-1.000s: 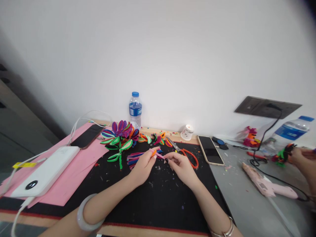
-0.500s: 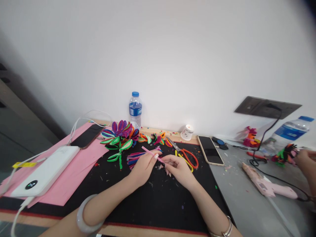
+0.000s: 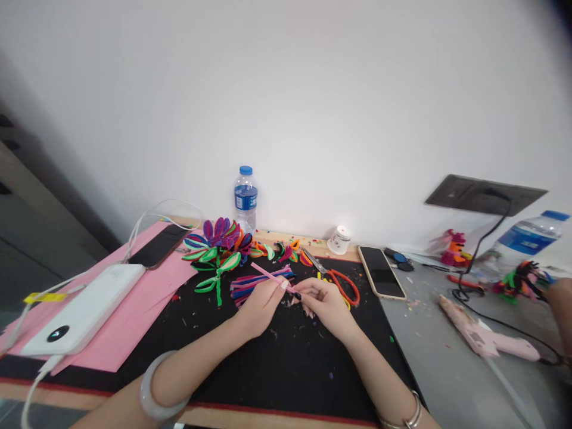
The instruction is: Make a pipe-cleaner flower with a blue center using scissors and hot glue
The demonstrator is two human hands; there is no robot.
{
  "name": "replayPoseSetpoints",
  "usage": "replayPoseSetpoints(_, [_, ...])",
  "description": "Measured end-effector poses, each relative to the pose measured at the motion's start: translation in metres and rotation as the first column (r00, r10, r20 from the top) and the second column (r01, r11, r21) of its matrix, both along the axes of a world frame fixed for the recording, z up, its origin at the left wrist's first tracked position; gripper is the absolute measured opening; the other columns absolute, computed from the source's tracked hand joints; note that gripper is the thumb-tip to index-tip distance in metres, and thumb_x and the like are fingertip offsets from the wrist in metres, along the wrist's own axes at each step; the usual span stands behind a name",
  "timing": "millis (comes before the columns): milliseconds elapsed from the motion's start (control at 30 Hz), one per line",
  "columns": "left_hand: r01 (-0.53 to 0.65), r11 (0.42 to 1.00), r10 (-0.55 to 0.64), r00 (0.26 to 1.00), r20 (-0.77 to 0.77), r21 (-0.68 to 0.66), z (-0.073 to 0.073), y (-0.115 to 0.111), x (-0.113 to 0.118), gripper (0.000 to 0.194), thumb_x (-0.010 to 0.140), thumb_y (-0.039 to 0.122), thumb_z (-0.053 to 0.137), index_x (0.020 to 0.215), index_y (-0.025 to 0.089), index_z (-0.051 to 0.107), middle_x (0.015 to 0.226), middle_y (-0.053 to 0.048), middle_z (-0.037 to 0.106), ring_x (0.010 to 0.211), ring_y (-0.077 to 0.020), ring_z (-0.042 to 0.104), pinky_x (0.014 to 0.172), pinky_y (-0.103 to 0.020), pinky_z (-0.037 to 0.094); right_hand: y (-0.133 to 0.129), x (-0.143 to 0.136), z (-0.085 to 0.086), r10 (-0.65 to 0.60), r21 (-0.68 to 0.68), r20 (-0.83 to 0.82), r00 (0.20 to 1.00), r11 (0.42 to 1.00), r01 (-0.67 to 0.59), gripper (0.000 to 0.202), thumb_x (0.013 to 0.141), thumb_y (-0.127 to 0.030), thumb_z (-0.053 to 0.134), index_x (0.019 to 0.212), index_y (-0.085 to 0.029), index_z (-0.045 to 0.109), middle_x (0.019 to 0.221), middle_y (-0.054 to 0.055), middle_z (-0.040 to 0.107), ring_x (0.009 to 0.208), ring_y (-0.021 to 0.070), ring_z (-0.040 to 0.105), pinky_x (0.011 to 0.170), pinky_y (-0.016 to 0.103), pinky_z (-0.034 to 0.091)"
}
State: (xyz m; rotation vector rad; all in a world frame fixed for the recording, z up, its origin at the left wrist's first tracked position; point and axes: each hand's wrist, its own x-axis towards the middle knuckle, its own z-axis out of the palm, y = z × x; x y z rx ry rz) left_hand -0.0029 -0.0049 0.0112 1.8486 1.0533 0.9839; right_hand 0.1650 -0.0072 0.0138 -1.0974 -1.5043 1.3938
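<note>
A pair of hands, left (image 3: pixel 263 304) and right (image 3: pixel 325 305), pinches a pink pipe cleaner (image 3: pixel 267 273) between the fingertips above a black mat (image 3: pixel 286 363), near orange-handled scissors (image 3: pixel 343 285).

The thin pink strip (image 3: pixel 266 273) slants over the black mat (image 3: pixel 277 372).

Site observed: a craft workspace of undetermined premises, evidenced by pipe-cleaner flowers (image 3: pixel 220 235), scissors (image 3: pixel 342 286), a glue gun (image 3: pixel 487 341) and scattered trimmings.
</note>
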Motion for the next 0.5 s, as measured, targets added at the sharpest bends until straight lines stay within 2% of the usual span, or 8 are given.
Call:
replayPoseSetpoints(133, [0.008, 0.998, -0.005, 0.998, 0.062, -0.056, 0.003, 0.000, 0.000, 0.035, 0.089, 0.033, 0.025, 0.071, 0.016, 0.050, 0.067, 0.000, 0.052, 0.065, -0.0141, 0.047, 0.064, -0.025, 0.034, 0.001, 0.000, 0.001, -0.019, -0.028, -0.060, 0.998, 0.999, 0.017, 0.014, 0.071, -0.022, 0.059, 0.082, -0.014, 0.060, 0.066, 0.002, 0.065, 0.044, 0.0070, 0.050, 0.044, 0.020, 0.040])
replayPoseSetpoints(267, [-0.026, 0.996, 0.028, 0.999, 0.028, -0.089, -0.003, 0.002, -0.002, 0.038, 0.088, 0.035, 0.025, 0.062, 0.016, 0.045, 0.057, 0.003, 0.040, 0.056, -0.0121, 0.038, 0.056, -0.024, 0.029, 0.002, 0.002, 0.001, -0.083, -0.048, -0.166, 0.983, 0.996, 0.076, 0.014, 0.069, -0.022, 0.063, 0.079, -0.014, 0.059, 0.065, 0.002, 0.065, 0.046, 0.0079, 0.052, 0.046, 0.021, 0.043])
replayPoseSetpoints(367, [0.034, 0.995, -0.037, 0.999, -0.027, -0.098, -0.007, 0.003, -0.004, 0.040, 0.088, 0.035, 0.025, 0.057, 0.017, 0.042, 0.053, 0.003, 0.035, 0.053, -0.0116, 0.035, 0.054, -0.025, 0.027, 0.002, 0.004, 0.001, -0.098, -0.058, -0.211, 0.972, 0.994, 0.088, 0.015, 0.069, -0.025, 0.064, 0.078, -0.014, 0.059, 0.066, 0.003, 0.065, 0.048, 0.0084, 0.052, 0.047, 0.021, 0.043])
replayPoseSetpoints(500, [0.143, 0.988, -0.150, 0.980, -0.128, -0.062, -0.007, 0.002, -0.006, 0.037, 0.087, 0.031, 0.028, 0.056, 0.017, 0.042, 0.052, 0.003, 0.039, 0.052, -0.0113, 0.037, 0.053, -0.026, 0.026, 0.001, 0.005, -0.001, -0.096, -0.066, -0.225, 0.970, 0.994, 0.083, 0.014, 0.070, -0.027, 0.064, 0.075, -0.014, 0.059, 0.063, 0.002, 0.063, 0.048, 0.0087, 0.052, 0.046, 0.021, 0.043])
